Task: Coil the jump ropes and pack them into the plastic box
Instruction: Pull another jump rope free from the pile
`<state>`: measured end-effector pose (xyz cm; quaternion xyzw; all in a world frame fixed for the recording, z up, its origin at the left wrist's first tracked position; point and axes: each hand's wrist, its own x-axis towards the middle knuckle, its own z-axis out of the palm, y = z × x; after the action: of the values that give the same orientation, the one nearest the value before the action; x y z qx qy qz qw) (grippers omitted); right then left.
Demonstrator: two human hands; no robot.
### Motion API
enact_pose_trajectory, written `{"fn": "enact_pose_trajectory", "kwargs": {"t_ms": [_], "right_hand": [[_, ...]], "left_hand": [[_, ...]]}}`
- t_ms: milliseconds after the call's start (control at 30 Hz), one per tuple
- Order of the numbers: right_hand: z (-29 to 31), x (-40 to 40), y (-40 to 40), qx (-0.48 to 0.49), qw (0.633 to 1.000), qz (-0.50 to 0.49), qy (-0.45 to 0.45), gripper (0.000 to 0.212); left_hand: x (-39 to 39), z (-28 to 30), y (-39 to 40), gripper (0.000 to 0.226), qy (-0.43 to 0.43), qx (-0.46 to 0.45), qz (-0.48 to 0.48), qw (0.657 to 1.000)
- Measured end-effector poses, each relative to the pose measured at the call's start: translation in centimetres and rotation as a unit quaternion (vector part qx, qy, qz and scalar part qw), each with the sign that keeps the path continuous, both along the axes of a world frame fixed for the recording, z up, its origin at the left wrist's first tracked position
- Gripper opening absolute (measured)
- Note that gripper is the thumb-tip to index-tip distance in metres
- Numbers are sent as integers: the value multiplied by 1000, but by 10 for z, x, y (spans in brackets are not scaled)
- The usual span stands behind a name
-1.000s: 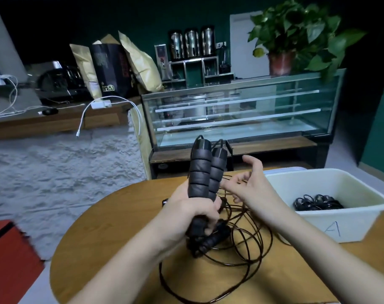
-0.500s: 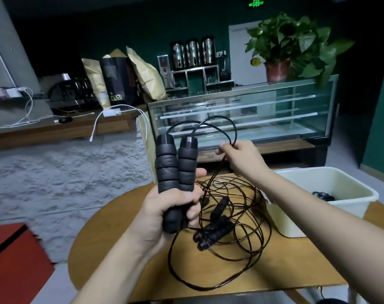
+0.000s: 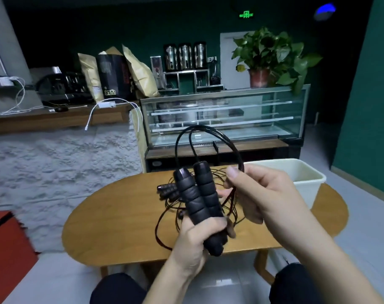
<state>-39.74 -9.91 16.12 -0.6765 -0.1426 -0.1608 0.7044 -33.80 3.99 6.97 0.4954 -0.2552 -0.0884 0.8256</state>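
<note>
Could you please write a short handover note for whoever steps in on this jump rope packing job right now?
Left hand: grips both black foam handles of one jump rope, upright.
Right hand: pinches that rope's cord, which arches above the handles.
On the wooden table: more tangled jump ropes, not coiled.
White plastic box: right end of the table; its contents are hidden.
Done: handles paired.
Left: wind the cord, pack it, then the remaining ropes.

The plastic box (image 3: 307, 183) interior is hidden behind the right hand (image 3: 261, 194). The loose ropes (image 3: 171, 207) on the counter (image 3: 121, 216) form an unreadable tangle, partly behind the held handles (image 3: 200, 200). Both forearms run off the bottom edge.
</note>
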Motion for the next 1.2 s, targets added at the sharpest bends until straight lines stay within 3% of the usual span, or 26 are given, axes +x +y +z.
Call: {"fn": "enact_pose_trajectory", "kwargs": {"t_ms": [100,200,300,433,533,600,667,700,800,867,1000,1067,1200], "right_hand": [[-14,-12,-6,62,998,2,8,29],[-18,-10,-12,58,998,-3,6,28],[-24,1,-18,68,998,0,-1,27],[-51,20,-25,91,996,8,-8,40],[-92,29,-18,50,997,47,30,55],[-114,27,-10,-22,995,73,63,46],[-126,24,1,-137,985,61,84,23],[-131,25,4,-196,977,33,75,30],[-142,39,1,-296,950,-95,-28,28],[-143,49,-9,-302,940,-153,-38,18],[-119,54,-25,-272,932,-236,-40,19],[-102,54,-27,-237,938,-247,-54,14],[-57,50,-17,-122,966,-214,-82,20]], "left_hand": [[-22,-10,-5,30,-20,46,-102,994],[-39,-15,-10,30,-2,61,-163,985],[-43,-14,-13,45,63,-19,-195,979],[-33,-4,-9,45,120,-140,-223,957],[-29,11,-7,23,105,-157,-255,948],[-28,21,-8,22,101,-162,-276,942],[-26,28,-6,23,91,-162,-298,936],[-22,30,-4,23,87,-158,-300,937],[-13,31,5,33,82,-146,-260,951],[-7,28,12,48,69,-154,-198,966],[4,20,23,44,31,-137,-42,989],[10,12,24,56,19,-115,16,993],[9,-6,17,66,5,-26,42,999]]}}
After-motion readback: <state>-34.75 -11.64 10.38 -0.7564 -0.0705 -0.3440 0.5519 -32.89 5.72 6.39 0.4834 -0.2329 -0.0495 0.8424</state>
